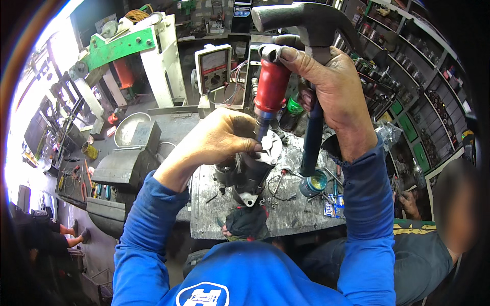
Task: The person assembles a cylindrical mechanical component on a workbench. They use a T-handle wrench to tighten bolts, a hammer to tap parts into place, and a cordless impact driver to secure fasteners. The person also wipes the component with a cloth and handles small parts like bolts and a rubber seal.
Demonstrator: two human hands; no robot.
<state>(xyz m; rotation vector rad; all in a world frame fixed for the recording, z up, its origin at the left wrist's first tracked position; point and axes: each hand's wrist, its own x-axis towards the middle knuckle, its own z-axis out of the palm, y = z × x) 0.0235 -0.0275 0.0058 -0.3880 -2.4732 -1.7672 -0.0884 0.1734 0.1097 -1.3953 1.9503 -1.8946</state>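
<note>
With the left hand (222, 137) grasping the dark metal motor housing (250, 173) at the grey surface's (214, 214) centre, and the right hand (326, 86) clenched around the steel claw hammer (306, 25) at 12 o'clock, strike the red-handled screwdriver (270, 86) squarely and lightly, I judge.

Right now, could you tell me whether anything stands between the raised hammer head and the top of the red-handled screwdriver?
Nothing visible does. The hammer in the right hand hangs just above the screwdriver, whose tip the left hand steadies on the motor housing.
</note>
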